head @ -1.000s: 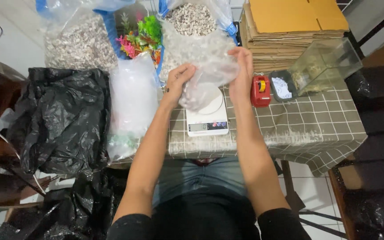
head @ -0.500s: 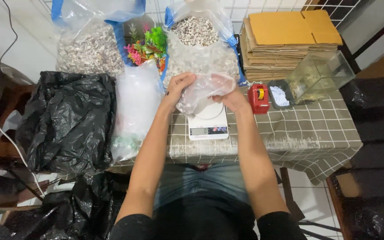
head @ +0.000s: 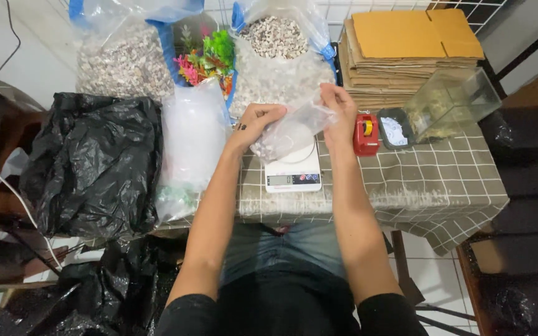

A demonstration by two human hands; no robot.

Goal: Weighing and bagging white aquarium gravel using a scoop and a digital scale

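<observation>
My left hand (head: 258, 121) and my right hand (head: 340, 111) both grip the top of a small clear plastic bag (head: 289, 134) with pale gravel in its bottom. The bag hangs just over the pan of a white digital kitchen scale (head: 294, 174) on the checked tablecloth (head: 418, 180). Behind my hands stands a large open clear sack of mixed small pebbles (head: 278, 53).
A second sack of pebbles (head: 122, 59), coloured plastic plants (head: 207, 56) and a clear bag (head: 191, 140) sit left of the scale. A black rubbish bag (head: 91, 165) lies far left. A red tape dispenser (head: 366, 134), small dark tray (head: 395, 129), clear tank (head: 453, 102) and flat cardboard stack (head: 406, 46) are right.
My hands have lowered the small bag from chest height toward the scale pan. The right hand moved from the bag's side to its top edge.
</observation>
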